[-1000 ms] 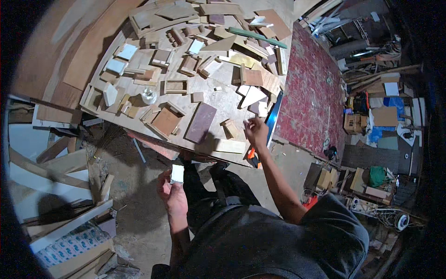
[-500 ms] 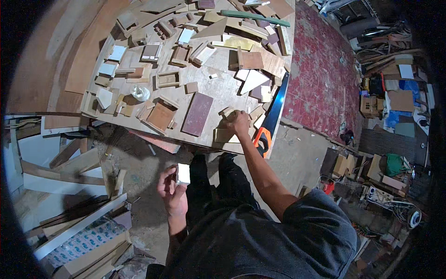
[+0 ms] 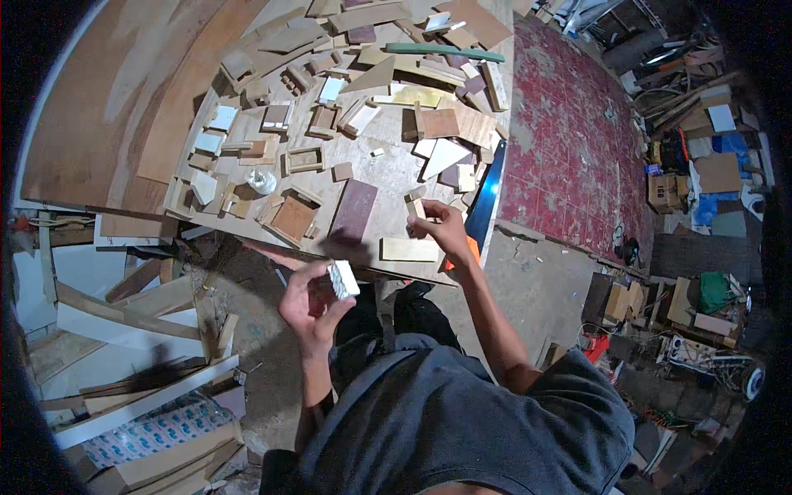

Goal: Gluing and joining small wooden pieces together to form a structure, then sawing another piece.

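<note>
My left hand (image 3: 310,312), off the table's near edge, is closed around a small white-faced block (image 3: 343,280) with a rough, ridged side. Over the table's near right part, my right hand (image 3: 448,231) pinches a small wooden block (image 3: 414,201) between thumb and fingers. A pale wood strip (image 3: 409,250) lies flat just below that hand. Close by on the right is a hand saw (image 3: 487,191), its orange handle partly hidden behind my right hand and forearm. A dark reddish rectangular board (image 3: 355,208) lies left of the hand.
The plywood table (image 3: 388,169) carries several small wooden boxes, including an open tray (image 3: 294,216), plus offcuts, a green strip (image 3: 445,52) and a clear jar (image 3: 261,181). Scrap boards (image 3: 124,330) lean at the lower left. Red flooring (image 3: 569,148) and piled clutter lie to the right.
My right hand has lifted the small wooden block from the tabletop and turned it upright. My left hand has risen toward the table and tilted its white-faced block.
</note>
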A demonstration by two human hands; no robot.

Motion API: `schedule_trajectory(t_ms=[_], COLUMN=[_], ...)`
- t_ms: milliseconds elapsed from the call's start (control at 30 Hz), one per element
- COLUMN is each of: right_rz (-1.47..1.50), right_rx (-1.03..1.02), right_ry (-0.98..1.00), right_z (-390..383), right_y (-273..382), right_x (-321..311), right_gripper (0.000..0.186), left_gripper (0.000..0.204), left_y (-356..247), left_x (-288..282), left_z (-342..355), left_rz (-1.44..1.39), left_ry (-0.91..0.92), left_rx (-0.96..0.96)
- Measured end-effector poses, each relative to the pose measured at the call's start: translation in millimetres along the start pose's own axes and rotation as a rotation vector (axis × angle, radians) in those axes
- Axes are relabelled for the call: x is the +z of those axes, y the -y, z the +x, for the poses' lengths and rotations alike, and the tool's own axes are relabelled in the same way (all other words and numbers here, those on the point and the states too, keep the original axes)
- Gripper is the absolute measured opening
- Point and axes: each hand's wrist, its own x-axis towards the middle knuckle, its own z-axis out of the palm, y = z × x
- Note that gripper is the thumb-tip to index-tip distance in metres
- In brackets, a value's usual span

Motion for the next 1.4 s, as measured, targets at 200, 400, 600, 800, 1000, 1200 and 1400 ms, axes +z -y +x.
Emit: schedule_trajectory(t_ms=[200, 400, 600, 800, 1000, 1200, 1400], right_rz=[0.290, 0.328, 0.268, 0.296, 0.260, 0.236, 0.230], right_rx=[-0.158, -0.273, -0.267, -0.237, -0.247, -0.228, -0.227], right_ry=[0.282, 0.273, 0.213, 0.202, 0.196, 0.174, 0.157], right_z=[-109.8, -144.8, -151.6, -147.3, -143.9, -144.3, -141.9], right_y=[116.7, 151.3, 151.4, 152.4, 156.9, 160.1, 158.2], right_x=[-10.1, -29.9, -42.9, -48.2, -51.8, -53.4, -54.3], right_gripper=[0.047, 0.049, 0.053, 0.052, 0.053, 0.052, 0.050], left_gripper=[0.054, 0.047, 0.041, 0.039, 0.037, 0.037, 0.037], left_y=[-29.2, -54.7, -59.9, -56.4, -52.7, -53.3, -50.6], left_x=[56.5, 104.2, 133.8, 148.0, 154.4, 158.9, 161.1], left_z=[38.5, 39.2, 36.2, 37.4, 39.9, 42.6, 44.8], left_rz=[-0.014, -0.121, -0.097, -0.070, -0.020, -0.028, -0.031], left_ry=[0.183, 0.338, 0.323, 0.282, 0.255, 0.261, 0.258], left_rx=[0.057, -0.148, -0.182, -0.172, -0.151, -0.145, -0.136])
